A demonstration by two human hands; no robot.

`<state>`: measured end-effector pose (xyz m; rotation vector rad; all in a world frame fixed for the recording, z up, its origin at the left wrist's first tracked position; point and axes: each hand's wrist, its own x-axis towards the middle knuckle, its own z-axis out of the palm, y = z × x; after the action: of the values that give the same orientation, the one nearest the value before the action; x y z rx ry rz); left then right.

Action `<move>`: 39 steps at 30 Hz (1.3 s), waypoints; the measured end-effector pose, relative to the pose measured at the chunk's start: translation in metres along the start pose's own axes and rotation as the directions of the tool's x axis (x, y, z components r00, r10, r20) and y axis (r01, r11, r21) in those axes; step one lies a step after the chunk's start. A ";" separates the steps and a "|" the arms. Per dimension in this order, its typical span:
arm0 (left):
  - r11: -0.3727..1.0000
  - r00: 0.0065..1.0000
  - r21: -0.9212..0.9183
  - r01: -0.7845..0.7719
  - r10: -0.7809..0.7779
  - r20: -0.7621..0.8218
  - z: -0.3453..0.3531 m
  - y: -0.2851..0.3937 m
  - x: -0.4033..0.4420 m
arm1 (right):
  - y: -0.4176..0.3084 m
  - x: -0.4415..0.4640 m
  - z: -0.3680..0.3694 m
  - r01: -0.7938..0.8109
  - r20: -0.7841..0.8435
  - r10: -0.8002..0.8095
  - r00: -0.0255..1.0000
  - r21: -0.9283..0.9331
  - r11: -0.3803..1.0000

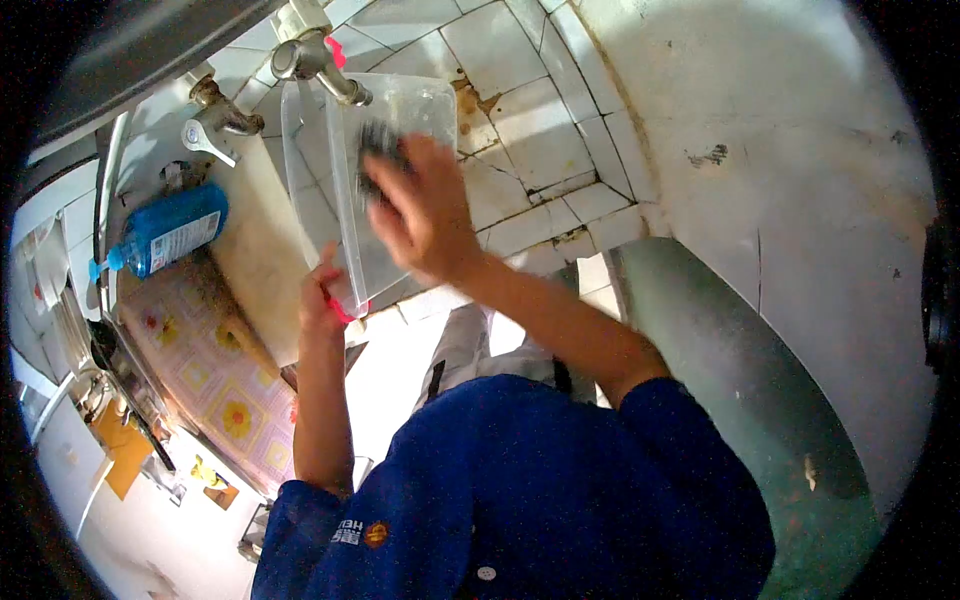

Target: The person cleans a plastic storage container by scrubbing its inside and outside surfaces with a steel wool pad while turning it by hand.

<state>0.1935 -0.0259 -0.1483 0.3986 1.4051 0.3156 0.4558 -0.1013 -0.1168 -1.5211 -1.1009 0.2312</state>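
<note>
A clear plastic container point(430, 100) with pink clips is tilted beneath a metal tap point(318, 68), over the tiled basin. My left hand point(322, 295) grips its near end, fingers round the rim beside a pink clip point(347, 311). My right hand point(425, 210) is closed on a dark brush-like thing point(380, 150), blurred by motion, against the container's side. The part of the brush under my fingers is hidden.
A second tap point(225, 118) with a white lever is at the left. Below it lies a blue bottle point(185, 232) near a flowered cloth point(215, 360). The tiled basin point(500, 75) has stained, raised edges. A green surface point(740, 380) stands right.
</note>
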 end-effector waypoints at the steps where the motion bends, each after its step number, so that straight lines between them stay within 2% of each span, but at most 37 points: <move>1: 1.000 1.000 0.004 0.000 0.000 -0.003 0.024 0.004 -0.015 | 0.019 0.020 0.004 0.043 -0.095 -0.038 0.995 0.059 0.997; 3: 0.992 0.985 -0.128 -0.010 -0.012 -0.171 0.065 0.010 -0.038 | 0.046 0.058 0.007 0.093 -0.133 -0.093 0.987 -0.003 0.996; 4: 0.992 0.985 -0.126 -0.008 -0.014 -0.170 0.064 0.009 -0.037 | 0.057 0.068 0.009 0.034 -0.068 -0.034 0.997 -0.003 0.999; 5: 0.987 0.988 -0.161 -0.011 -0.015 -0.155 0.061 0.008 -0.034 | 0.069 0.071 0.011 0.033 -0.069 -0.033 0.997 -0.006 0.999; 7: 0.980 0.990 -0.200 -0.010 -0.018 -0.142 0.042 0.001 -0.021 | 0.093 0.063 0.018 -0.290 0.025 0.290 0.957 -0.025 0.957; 8: 0.984 0.997 -0.178 -0.020 0.006 -0.082 0.020 -0.006 -0.007 | 0.097 0.054 0.016 -0.290 0.030 0.290 0.956 -0.026 0.957; 9: 0.987 0.999 -0.157 -0.033 0.030 -0.023 0.008 -0.009 0.000 | 0.102 0.044 0.011 -0.407 0.011 0.407 0.913 0.073 0.911; 10: 0.987 0.999 -0.161 -0.031 0.027 -0.029 0.008 -0.010 -0.003 | 0.104 0.033 0.008 -0.514 0.006 0.521 0.854 0.173 0.840; 11: 0.990 0.999 -0.133 -0.038 0.033 -0.040 0.010 -0.009 -0.005 | 0.105 0.021 0.007 -0.517 0.011 0.523 0.852 0.174 0.838; 13: 0.994 0.998 -0.103 -0.041 0.035 -0.056 0.010 -0.009 -0.004 | 0.105 -0.003 0.007 -0.725 -0.162 0.748 0.643 0.185 0.663; 14: 0.995 0.995 -0.094 -0.045 0.036 -0.091 0.010 -0.009 0.000 | 0.110 -0.010 0.009 -0.728 -0.161 0.751 0.641 0.184 0.661; 16: 0.996 0.991 -0.082 -0.045 0.034 -0.126 0.012 -0.011 0.006 | 0.117 -0.015 0.010 -0.724 0.081 0.902 0.424 0.628 0.285; 17: 0.994 0.990 -0.095 -0.044 0.031 -0.137 0.012 -0.011 0.007 | 0.122 -0.015 0.008 -0.724 0.080 0.903 0.422 0.630 0.282; 19: 0.993 0.988 -0.104 -0.051 0.035 -0.151 0.005 -0.011 0.014 | 0.112 0.009 -0.008 -0.763 0.160 0.841 0.516 0.532 0.367; 20: 0.994 0.996 -0.094 -0.046 0.039 -0.078 -0.007 -0.013 0.021 | 0.100 0.018 -0.012 -0.651 0.022 0.721 0.692 0.451 0.611; 21: 0.995 0.998 -0.089 -0.044 0.040 -0.040 -0.005 -0.012 0.020 | 0.096 0.023 -0.012 -0.651 0.021 0.723 0.690 0.453 0.609; 22: 0.996 0.999 -0.084 -0.041 0.041 -0.002 0.007 -0.009 0.015 | 0.095 0.028 -0.011 -0.401 -0.108 0.434 0.894 0.238 0.885; 23: 0.992 0.998 -0.118 -0.042 0.036 -0.056 0.020 -0.010 0.009 | 0.093 0.032 -0.010 -0.077 -0.145 0.073 0.987 -0.021 0.997; 24: 0.987 0.994 -0.152 -0.044 0.027 -0.110 0.032 -0.009 0.004 | 0.084 0.036 -0.012 -0.016 -0.134 0.022 0.991 0.046 0.999; 25: 0.988 0.993 -0.150 -0.040 0.023 -0.112 0.033 -0.011 0.004 | 0.083 0.035 -0.012 -0.022 -0.134 0.028 0.991 0.045 0.999; 27: 0.991 0.995 -0.132 -0.028 0.015 -0.099 0.032 -0.011 0.006 | 0.083 0.035 -0.009 -0.130 -0.089 0.134 0.987 0.044 0.990; 28: 0.991 0.994 -0.133 -0.030 0.016 -0.104 0.025 -0.013 0.013 | 0.086 0.027 -0.003 -0.166 -0.171 0.173 0.970 0.056 0.985; 29: 0.987 0.996 -0.157 -0.019 0.004 -0.090 0.015 -0.017 0.023 | 0.087 0.015 0.004 -0.164 -0.166 0.172 0.971 0.060 0.985; 31: 0.984 0.997 -0.176 -0.007 -0.007 -0.079 0.011 -0.018 0.029 | 0.073 -0.017 0.010 -0.315 -0.154 0.301 0.941 -0.074 0.946; 33: 0.976 0.981 -0.214 -0.043 0.000 -0.196 0.029 -0.020 0.024 | 0.032 -0.057 0.010 -0.277 0.021 0.278 0.960 -0.035 0.960; 34: 0.976 0.980 -0.214 -0.041 -0.003 -0.200 0.043 -0.019 0.014 | 0.012 -0.073 0.009 -0.214 0.054 0.217 0.975 -0.049 0.976; 36: 0.994 0.980 -0.073 -0.079 0.064 -0.187 0.066 -0.012 -0.006 | -0.008 -0.093 0.009 -0.120 0.157 0.121 0.980 -0.015 0.993; 37: 0.995 0.979 -0.025 -0.092 0.086 -0.182 0.072 -0.010 -0.010 | -0.005 -0.092 0.012 -0.123 0.158 0.124 0.980 -0.013 0.992; 39: 0.978 0.954 -0.206 -0.042 -0.022 -0.298 0.072 -0.006 -0.008 | 0.009 -0.075 0.019 -0.148 0.065 0.152 0.986 -0.057 0.987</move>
<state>0.2639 -0.0409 -0.1357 0.1876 1.6462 0.5455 0.4076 -0.1421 -0.1616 -1.6554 -1.0541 0.3634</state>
